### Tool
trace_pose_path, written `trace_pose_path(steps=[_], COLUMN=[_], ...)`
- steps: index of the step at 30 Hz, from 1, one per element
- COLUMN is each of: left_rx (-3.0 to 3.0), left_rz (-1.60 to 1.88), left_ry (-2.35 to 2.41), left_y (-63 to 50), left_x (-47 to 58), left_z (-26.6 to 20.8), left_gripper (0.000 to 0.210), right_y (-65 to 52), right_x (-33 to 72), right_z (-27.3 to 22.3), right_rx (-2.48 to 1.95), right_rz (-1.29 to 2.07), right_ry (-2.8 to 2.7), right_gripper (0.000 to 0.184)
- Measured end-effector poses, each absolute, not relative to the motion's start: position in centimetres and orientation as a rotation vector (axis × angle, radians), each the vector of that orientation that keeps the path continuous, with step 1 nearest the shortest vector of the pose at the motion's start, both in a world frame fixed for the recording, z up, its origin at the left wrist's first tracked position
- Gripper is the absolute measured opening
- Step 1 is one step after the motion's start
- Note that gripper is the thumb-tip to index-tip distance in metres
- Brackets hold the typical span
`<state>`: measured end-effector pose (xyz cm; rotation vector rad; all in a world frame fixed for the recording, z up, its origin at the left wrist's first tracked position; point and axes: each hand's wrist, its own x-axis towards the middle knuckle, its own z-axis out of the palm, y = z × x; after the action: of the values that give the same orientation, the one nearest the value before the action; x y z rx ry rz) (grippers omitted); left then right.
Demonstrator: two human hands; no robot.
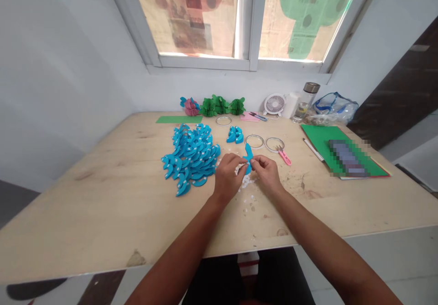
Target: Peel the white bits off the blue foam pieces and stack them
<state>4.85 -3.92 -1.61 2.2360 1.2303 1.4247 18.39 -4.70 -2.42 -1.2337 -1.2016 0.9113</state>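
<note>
Blue paper piece (pixel 248 151): right of the blue pile (pixel 194 155), between the two hands, its long axis running roughly away from the person, far end clear of the fingers.
Right hand (pixel 267 172): on the piece's side away from the pile, thumb and finger pinching its right edge.
Left hand (pixel 228 173): between pile and piece, fingertips drawn together at the piece's left edge; whether they grip the paper, I cannot tell.
Nearer hand: neither; both meet the piece, from opposite sides.
White scraps (pixel 245 181): right of the pile, on the desk (pixel 102 195) by the hands.
Small blue group (pixel 235 134): right of the pile's far part.
Pink snips (pixel 284 156): well right of the pile.
Green paper shapes (pixel 219 105): beyond the pile, near the wall.
</note>
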Motion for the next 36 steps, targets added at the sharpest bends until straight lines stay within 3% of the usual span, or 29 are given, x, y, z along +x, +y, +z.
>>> trace_pose_path(steps=[9, 36], left_rx=[2.472, 2.348], left_rz=[1.39, 1.286], left_ry=[1.276, 1.232], left_y=[-3.77, -3.09], left_x=[5.31, 4.55], left_z=[-2.51, -2.33], left_gripper=[0.009, 0.008], right_y=[-4.62, -4.94], right_x=[18.35, 18.14], right_z=[-3.01, -2.86], right_rx=[-1.251, -1.297], right_rz=[0.81, 0.718], right_ry=[-1.236, -1.32], right_gripper=[0.02, 0.021])
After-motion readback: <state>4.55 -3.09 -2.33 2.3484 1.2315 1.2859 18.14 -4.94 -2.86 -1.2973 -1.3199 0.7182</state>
